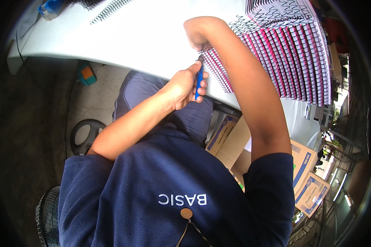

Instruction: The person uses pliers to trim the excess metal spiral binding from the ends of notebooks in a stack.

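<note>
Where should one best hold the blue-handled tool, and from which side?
Probably by its blue handle, from the near table edge, as the left hand does. Its dark tip points into the wire-bound notebooks, which the right hand steadies, so the tip end is crowded.

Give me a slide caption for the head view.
Left hand grips blue-handled tool at spiral-bound notebook; right hand steadies it.
</note>
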Demonstrator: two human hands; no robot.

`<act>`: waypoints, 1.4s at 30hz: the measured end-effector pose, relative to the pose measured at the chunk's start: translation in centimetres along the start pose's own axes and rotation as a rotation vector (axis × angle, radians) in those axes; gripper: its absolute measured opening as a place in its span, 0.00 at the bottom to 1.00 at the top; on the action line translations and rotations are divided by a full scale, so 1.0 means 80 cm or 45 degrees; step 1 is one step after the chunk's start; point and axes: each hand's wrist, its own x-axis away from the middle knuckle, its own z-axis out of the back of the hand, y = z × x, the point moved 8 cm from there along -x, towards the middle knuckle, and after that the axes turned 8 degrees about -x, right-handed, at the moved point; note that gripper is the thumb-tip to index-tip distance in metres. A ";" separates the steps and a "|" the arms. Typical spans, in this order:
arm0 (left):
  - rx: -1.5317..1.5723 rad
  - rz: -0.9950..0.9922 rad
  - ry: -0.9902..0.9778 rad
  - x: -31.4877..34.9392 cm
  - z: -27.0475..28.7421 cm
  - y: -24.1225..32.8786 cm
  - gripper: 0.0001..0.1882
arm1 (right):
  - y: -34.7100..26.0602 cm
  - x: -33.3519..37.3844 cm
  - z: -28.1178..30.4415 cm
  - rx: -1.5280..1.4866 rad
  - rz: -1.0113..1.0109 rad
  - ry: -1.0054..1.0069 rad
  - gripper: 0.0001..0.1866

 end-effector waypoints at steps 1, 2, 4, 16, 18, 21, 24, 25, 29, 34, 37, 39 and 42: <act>0.016 0.009 -0.011 0.000 0.001 -0.001 0.24 | 0.002 -0.001 0.001 0.007 -0.015 0.012 0.09; -0.044 -0.009 -0.004 0.004 0.002 -0.001 0.25 | 0.002 -0.002 0.000 0.014 -0.005 0.011 0.09; -0.185 -0.038 0.031 0.012 -0.002 0.001 0.25 | 0.005 -0.005 -0.002 0.007 0.034 0.017 0.09; -0.162 -0.076 -0.128 0.011 -0.001 0.005 0.25 | -0.005 0.012 0.010 0.011 0.180 0.047 0.10; -0.198 -0.073 -0.067 0.016 -0.007 0.011 0.26 | -0.008 0.013 0.012 0.014 0.230 0.021 0.10; -0.130 -0.075 -0.098 0.009 -0.009 0.017 0.27 | -0.011 0.016 0.012 0.036 0.287 0.011 0.10; -0.173 -0.106 -0.159 0.006 -0.001 0.019 0.27 | -0.018 0.020 0.012 0.029 0.120 0.037 0.10; -0.145 -0.135 -0.185 0.005 0.004 0.018 0.26 | -0.014 0.017 0.012 0.026 0.086 0.036 0.09; -0.264 -0.094 -0.140 0.019 -0.010 0.015 0.27 | 0.014 -0.003 0.003 0.044 0.083 -0.016 0.10; -0.244 -0.144 -0.155 0.006 -0.007 0.023 0.28 | -0.005 0.020 0.013 0.004 -0.040 -0.113 0.11; -0.291 -0.135 -0.181 0.004 -0.001 0.018 0.29 | 0.003 0.024 0.015 -0.127 0.088 -0.132 0.10; -0.327 -0.127 -0.157 0.012 0.000 0.013 0.29 | 0.009 0.021 0.013 -0.214 0.073 -0.096 0.09; -0.231 -0.131 -0.210 0.020 -0.015 0.019 0.29 | 0.007 0.018 0.014 -0.176 0.110 -0.159 0.10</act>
